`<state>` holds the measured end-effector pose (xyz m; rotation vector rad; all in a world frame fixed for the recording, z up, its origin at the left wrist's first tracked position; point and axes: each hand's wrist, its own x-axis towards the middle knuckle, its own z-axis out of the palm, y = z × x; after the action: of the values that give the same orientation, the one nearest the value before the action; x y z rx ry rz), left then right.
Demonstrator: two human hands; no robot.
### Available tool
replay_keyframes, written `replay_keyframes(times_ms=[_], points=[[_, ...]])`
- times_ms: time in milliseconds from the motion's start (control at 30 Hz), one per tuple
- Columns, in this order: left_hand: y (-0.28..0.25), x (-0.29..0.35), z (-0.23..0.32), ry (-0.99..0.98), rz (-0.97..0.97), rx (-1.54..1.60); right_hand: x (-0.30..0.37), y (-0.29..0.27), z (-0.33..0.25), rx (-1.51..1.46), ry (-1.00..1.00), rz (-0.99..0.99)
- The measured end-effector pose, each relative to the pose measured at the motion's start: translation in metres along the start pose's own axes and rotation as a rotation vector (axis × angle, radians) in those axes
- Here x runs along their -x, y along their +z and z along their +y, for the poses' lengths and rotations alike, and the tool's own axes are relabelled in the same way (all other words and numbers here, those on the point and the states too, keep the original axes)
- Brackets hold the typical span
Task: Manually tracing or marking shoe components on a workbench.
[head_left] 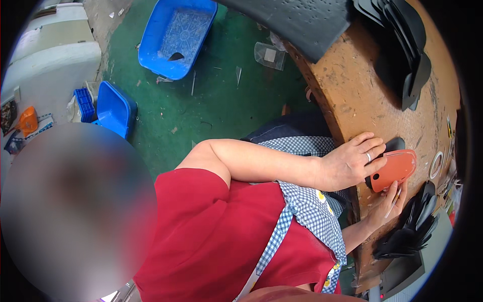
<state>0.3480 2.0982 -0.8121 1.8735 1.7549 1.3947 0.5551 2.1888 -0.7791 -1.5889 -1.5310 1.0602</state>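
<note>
My left hand (349,160), with a ring on one finger, rests bent on the near end of an orange-red template (395,171) and holds it down. The template is flat and rounded, with a dark round hole near my fingers. Under it a black piece (395,145) shows along the upper edge; the rest of that piece is covered. My right hand (385,206) is closed around a thin, pale pen-like tool (393,202), its fingertips at the template's lower edge. The tool's tip is too small to make out.
The worn wooden table (347,95) curves down the right side. Stacked black pieces (402,45) lie at its far end, more black pieces (410,226) beside my right hand. A tape roll (436,165) lies past the template. Blue tubs (146,50) stand on the green floor.
</note>
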Motion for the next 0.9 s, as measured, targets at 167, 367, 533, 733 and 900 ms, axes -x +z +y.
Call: replay_keyframes(times_ms=[167, 367, 533, 733, 900], points=[[0.001, 0.001, -0.005, 0.017, -0.001, -0.026, -0.003, 0.020, -0.012, 0.024, -0.134, 0.038], [-0.010, -0.015, -0.009, 0.094, -0.104, -0.038, 0.004, 0.017, -0.009, 0.086, -0.080, 0.092], [-0.037, -0.029, -0.018, 0.051, -0.274, -0.005, 0.010, 0.025, -0.020, 0.181, -0.175, 0.039], [-0.048, -0.033, -0.022, 0.073, -0.420, 0.027, 0.031, -0.006, -0.023, 0.189, -0.167, 0.067], [-0.045, -0.034, -0.009, 0.088, -0.472, -0.018, 0.022, 0.015, -0.029, 0.166, -0.349, 0.035]])
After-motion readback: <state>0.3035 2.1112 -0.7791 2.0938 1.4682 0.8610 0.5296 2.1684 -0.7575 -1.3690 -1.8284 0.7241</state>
